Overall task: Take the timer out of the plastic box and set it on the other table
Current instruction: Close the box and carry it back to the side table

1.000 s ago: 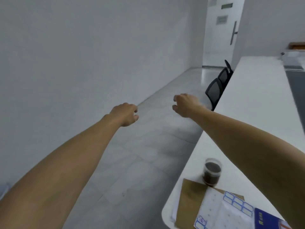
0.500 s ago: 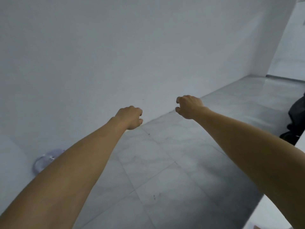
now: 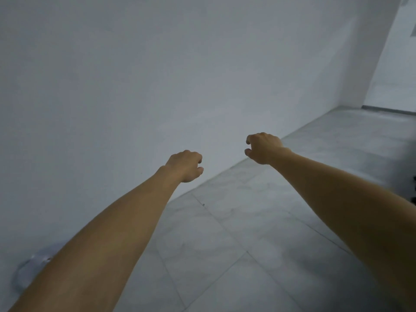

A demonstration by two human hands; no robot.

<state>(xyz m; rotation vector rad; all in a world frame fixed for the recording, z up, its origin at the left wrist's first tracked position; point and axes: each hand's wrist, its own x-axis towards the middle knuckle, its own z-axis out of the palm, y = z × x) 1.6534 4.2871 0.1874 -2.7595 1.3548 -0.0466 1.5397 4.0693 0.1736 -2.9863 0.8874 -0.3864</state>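
Observation:
Neither the timer, the plastic box nor any table shows in the head view. Both my arms stretch forward over a grey tiled floor, in front of a plain white wall. My left hand [image 3: 185,165] is at centre, its fingers curled loosely with nothing in them. My right hand [image 3: 263,147] is a little higher and to the right, fingers also curled in, holding nothing.
A white wall [image 3: 157,75] fills the left and top. Grey floor tiles [image 3: 236,244] run to the lower right. A pale round object [image 3: 27,271] lies on the floor at lower left, partly behind my left forearm. A dark chair edge [image 3: 413,199] shows at far right.
The view has swung left, away from the white table with the cup and papers, which has left the frame. Both arms stay stretched out, hands curled the same way.

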